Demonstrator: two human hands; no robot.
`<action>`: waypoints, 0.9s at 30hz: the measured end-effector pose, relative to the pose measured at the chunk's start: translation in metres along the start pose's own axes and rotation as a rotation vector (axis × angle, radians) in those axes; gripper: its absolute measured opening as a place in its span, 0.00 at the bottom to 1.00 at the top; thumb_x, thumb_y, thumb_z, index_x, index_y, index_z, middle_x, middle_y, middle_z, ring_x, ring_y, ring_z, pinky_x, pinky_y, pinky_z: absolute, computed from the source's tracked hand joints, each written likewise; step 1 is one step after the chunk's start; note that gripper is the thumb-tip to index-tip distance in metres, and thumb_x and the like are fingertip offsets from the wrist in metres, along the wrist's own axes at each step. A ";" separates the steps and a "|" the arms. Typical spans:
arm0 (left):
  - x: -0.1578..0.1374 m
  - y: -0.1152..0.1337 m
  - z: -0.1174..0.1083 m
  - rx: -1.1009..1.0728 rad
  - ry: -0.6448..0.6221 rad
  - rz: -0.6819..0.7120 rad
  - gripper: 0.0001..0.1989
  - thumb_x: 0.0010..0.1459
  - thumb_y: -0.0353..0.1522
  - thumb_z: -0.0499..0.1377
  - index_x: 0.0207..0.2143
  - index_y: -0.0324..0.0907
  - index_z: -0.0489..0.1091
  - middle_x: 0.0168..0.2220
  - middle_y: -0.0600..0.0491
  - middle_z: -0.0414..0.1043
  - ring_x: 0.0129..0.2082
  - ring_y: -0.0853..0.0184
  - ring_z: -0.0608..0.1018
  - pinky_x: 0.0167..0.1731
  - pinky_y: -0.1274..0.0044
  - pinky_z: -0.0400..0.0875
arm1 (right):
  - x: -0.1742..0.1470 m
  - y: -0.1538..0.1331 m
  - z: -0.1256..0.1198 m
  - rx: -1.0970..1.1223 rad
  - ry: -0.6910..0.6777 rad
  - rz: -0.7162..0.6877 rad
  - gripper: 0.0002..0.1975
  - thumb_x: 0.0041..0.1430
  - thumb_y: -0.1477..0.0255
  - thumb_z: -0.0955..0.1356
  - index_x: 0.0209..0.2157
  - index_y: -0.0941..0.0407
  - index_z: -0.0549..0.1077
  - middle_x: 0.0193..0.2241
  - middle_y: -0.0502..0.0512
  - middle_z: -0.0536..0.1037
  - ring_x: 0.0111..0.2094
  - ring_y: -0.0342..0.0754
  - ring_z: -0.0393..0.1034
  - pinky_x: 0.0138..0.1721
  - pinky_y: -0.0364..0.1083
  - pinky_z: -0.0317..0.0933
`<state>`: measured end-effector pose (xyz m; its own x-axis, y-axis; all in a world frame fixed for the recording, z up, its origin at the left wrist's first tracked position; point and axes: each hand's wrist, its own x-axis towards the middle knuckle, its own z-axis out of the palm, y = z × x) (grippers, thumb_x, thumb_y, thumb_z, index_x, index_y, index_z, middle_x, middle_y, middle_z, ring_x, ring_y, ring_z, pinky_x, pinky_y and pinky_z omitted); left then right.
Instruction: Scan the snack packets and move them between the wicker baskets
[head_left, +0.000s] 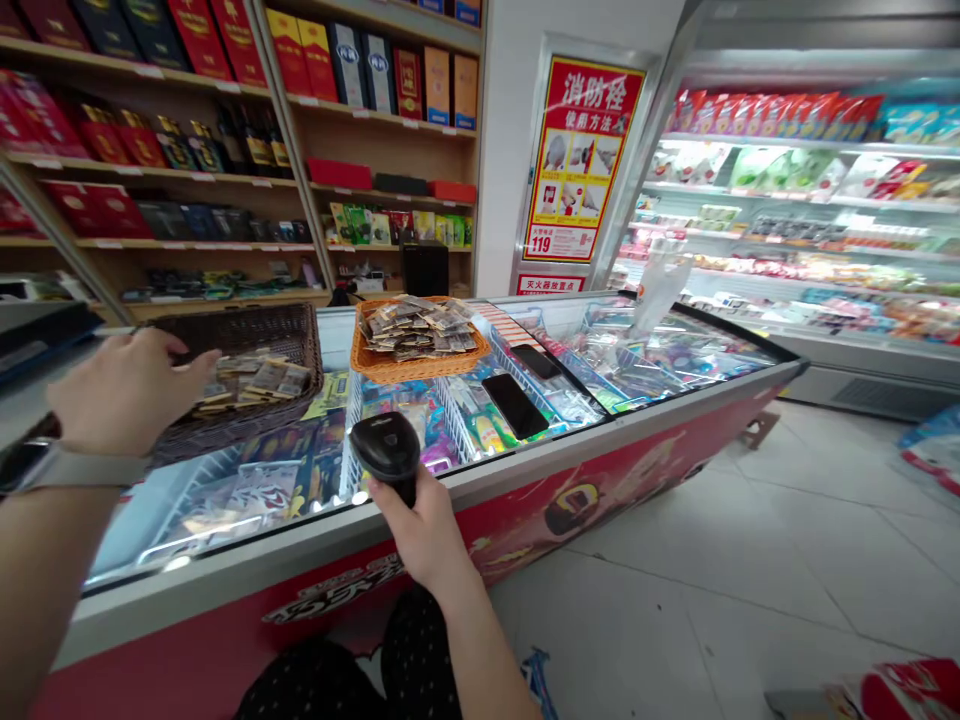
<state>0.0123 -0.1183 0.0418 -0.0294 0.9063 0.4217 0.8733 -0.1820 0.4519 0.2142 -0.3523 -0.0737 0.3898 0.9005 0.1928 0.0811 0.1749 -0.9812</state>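
Note:
My right hand [429, 530] is wrapped round the handle of a black barcode scanner [386, 447], held above the near rim of a chest freezer. My left hand [131, 385], a grey band at its wrist, hovers by the left side of a dark brown wicker basket [311, 345]. Its thumb and fingers are apart, and nothing shows between them. Small flat packets [274, 378] lie in that basket. Beside it on the freezer's glass top, an orange wicker basket [409, 372] holds a heap of similar packets [420, 325].
Two dark phones, one nearer [516, 405] and one farther [536, 361], lie on the freezer glass. A clear plastic bag [660, 290] stands farther right. Shelves of boxes [360, 65] line the back wall. A lit refrigerated display [795, 210] stands at right, beyond the tiled floor [720, 530].

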 end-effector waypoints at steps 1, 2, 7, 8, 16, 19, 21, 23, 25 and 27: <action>-0.006 0.019 0.002 0.058 0.046 0.050 0.19 0.56 0.49 0.60 0.36 0.43 0.69 0.50 0.46 0.73 0.56 0.45 0.70 0.56 0.54 0.60 | -0.002 0.001 -0.008 0.004 0.031 -0.003 0.18 0.64 0.61 0.70 0.49 0.57 0.79 0.39 0.57 0.85 0.42 0.56 0.78 0.46 0.49 0.68; -0.011 0.038 0.005 0.066 0.069 0.063 0.17 0.55 0.48 0.61 0.36 0.44 0.70 0.46 0.46 0.75 0.53 0.46 0.72 0.53 0.56 0.63 | -0.003 0.003 -0.016 0.003 0.065 0.001 0.18 0.63 0.61 0.70 0.49 0.58 0.79 0.39 0.58 0.85 0.41 0.57 0.78 0.46 0.50 0.68; -0.016 0.115 0.045 -0.021 -0.041 0.189 0.15 0.57 0.46 0.59 0.38 0.44 0.72 0.43 0.43 0.78 0.49 0.46 0.76 0.48 0.60 0.68 | -0.008 0.012 -0.048 -0.002 0.141 0.002 0.20 0.65 0.61 0.69 0.51 0.59 0.78 0.42 0.60 0.85 0.45 0.58 0.78 0.49 0.50 0.67; -0.014 0.128 0.057 -0.009 -0.080 0.206 0.15 0.58 0.44 0.59 0.39 0.43 0.72 0.45 0.41 0.78 0.48 0.47 0.77 0.48 0.61 0.69 | -0.009 0.013 -0.053 -0.004 0.151 0.015 0.20 0.65 0.60 0.69 0.51 0.59 0.79 0.42 0.60 0.85 0.45 0.58 0.78 0.49 0.50 0.67; 0.019 0.184 0.160 -0.141 -0.400 0.229 0.07 0.53 0.35 0.64 0.31 0.39 0.73 0.48 0.33 0.77 0.59 0.41 0.73 0.58 0.62 0.63 | -0.017 0.018 -0.079 0.008 0.185 0.046 0.22 0.67 0.56 0.67 0.51 0.59 0.78 0.43 0.60 0.83 0.48 0.58 0.76 0.51 0.51 0.65; 0.026 0.189 0.186 -0.304 -0.511 0.104 0.12 0.51 0.38 0.66 0.22 0.42 0.70 0.35 0.37 0.79 0.53 0.42 0.77 0.53 0.64 0.67 | -0.020 0.019 -0.084 0.004 0.204 0.053 0.20 0.67 0.57 0.68 0.46 0.58 0.78 0.40 0.59 0.83 0.45 0.58 0.77 0.49 0.50 0.67; 0.026 0.193 0.198 -0.367 -0.546 0.079 0.14 0.51 0.41 0.66 0.21 0.44 0.69 0.27 0.41 0.77 0.46 0.46 0.80 0.48 0.66 0.70 | -0.020 0.022 -0.086 0.000 0.222 0.056 0.19 0.66 0.56 0.68 0.45 0.58 0.78 0.38 0.58 0.83 0.44 0.58 0.77 0.48 0.50 0.67; 0.024 0.197 0.206 -0.427 -0.566 0.051 0.15 0.47 0.41 0.69 0.19 0.45 0.68 0.23 0.44 0.74 0.41 0.47 0.80 0.44 0.67 0.70 | -0.020 0.026 -0.087 -0.001 0.231 0.065 0.20 0.65 0.56 0.69 0.45 0.57 0.79 0.37 0.58 0.84 0.43 0.59 0.77 0.47 0.51 0.68; 0.021 0.202 0.210 -0.487 -0.575 0.027 0.16 0.41 0.38 0.72 0.18 0.45 0.67 0.21 0.44 0.73 0.39 0.47 0.80 0.42 0.66 0.70 | -0.019 0.030 -0.088 0.001 0.237 0.068 0.21 0.65 0.55 0.69 0.47 0.57 0.79 0.37 0.59 0.84 0.42 0.60 0.77 0.47 0.52 0.68; 0.018 0.206 0.209 -0.567 -0.586 0.012 0.16 0.40 0.36 0.73 0.19 0.45 0.67 0.22 0.44 0.74 0.38 0.49 0.79 0.41 0.67 0.71 | -0.019 0.033 -0.089 -0.004 0.234 0.066 0.22 0.65 0.54 0.68 0.47 0.58 0.79 0.37 0.59 0.84 0.42 0.60 0.77 0.47 0.52 0.68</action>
<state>0.2931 -0.0595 -0.0218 0.3750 0.9268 0.0199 0.4888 -0.2160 0.8452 0.2912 -0.3986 -0.1095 0.5960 0.7933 0.1244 0.0515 0.1168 -0.9918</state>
